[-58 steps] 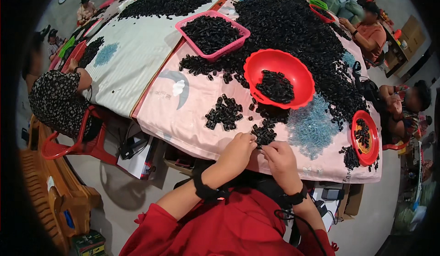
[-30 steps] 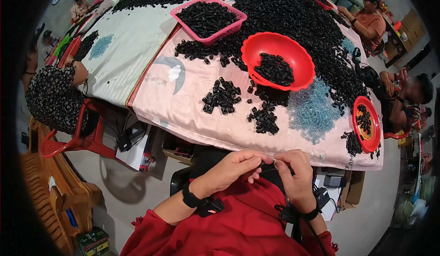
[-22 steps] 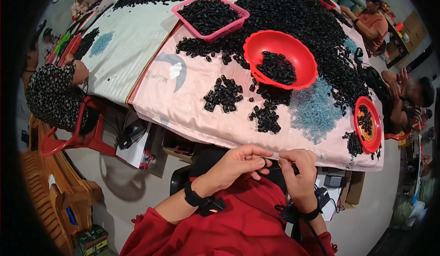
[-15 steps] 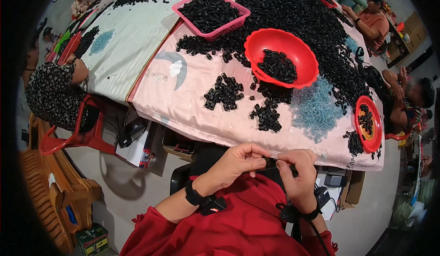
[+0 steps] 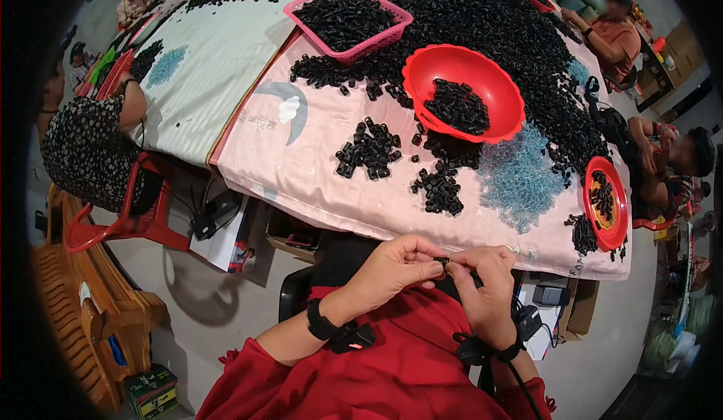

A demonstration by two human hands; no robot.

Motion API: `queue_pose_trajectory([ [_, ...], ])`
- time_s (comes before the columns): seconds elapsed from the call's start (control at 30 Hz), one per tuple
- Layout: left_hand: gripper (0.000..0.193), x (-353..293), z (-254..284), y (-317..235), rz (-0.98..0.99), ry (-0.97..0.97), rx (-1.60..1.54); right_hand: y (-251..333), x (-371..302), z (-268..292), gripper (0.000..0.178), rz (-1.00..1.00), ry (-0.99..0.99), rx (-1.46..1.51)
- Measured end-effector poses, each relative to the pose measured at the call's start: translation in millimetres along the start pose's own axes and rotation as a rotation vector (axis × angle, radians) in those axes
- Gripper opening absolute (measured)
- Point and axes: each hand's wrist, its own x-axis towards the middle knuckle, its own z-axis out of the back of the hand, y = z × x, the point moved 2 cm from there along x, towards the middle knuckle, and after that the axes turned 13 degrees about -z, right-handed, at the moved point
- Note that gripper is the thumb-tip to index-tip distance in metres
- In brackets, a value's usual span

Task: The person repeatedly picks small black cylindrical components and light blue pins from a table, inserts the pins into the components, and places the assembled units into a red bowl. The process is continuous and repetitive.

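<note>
Just off the table's near edge, my left hand (image 5: 398, 268) and my right hand (image 5: 488, 288) meet fingertip to fingertip. Pinched between their thumbs and forefingers is a small black plastic part (image 5: 442, 260), mostly covered by the fingers. Something dark also shows under my right fingers, too hidden to name. On the pink cloth beyond lie a loose pile of short black tubular parts (image 5: 367, 150), a smaller pile of them (image 5: 439, 192) and a heap of clear bluish small pieces (image 5: 521, 183). A red scalloped bowl (image 5: 493, 66) holds more black parts.
A pink basket (image 5: 388, 40) full of black parts stands farther back, beside a large black heap (image 5: 467, 13). At the right edge rests a red oval tray (image 5: 621, 217). Other people sit left and right around the tables. A red chair (image 5: 162, 224) stands at left.
My hands have drawn slightly closer together, and the black part now shows at the fingertips. The piles and containers stay put.
</note>
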Motion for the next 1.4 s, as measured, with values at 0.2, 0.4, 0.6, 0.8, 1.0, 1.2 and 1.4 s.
queue_pose_trajectory([
  [0.2,0.025,-1,-1,-1,-0.025,-0.04,-0.011,-1,-5,-3,0.021,0.059,-0.003,-0.043],
  [0.4,0.026,-1,0,6,-0.052,-0.039,-0.051,-7,1,1,0.023,0.025,0.046,0.008],
  [0.6,0.027,3,1,5,0.036,0.062,-0.031,-59,37,-16,0.023,-0.051,-0.132,-0.132],
  [0.8,0.025,0,-3,-2,0.067,0.126,-0.039,-73,52,-46,0.028,0.136,-0.183,-0.445],
  [1.0,0.023,-1,1,-1,0.033,0.135,0.022,-71,56,-49,0.021,0.135,-0.149,-0.482],
  [1.2,0.025,-1,2,-4,0.037,0.113,0.008,-64,54,-39,0.013,0.16,-0.169,-0.423],
  [1.4,0.027,0,2,-7,0.013,0.085,-0.061,-34,41,-9,0.016,-0.108,-0.006,0.035],
])
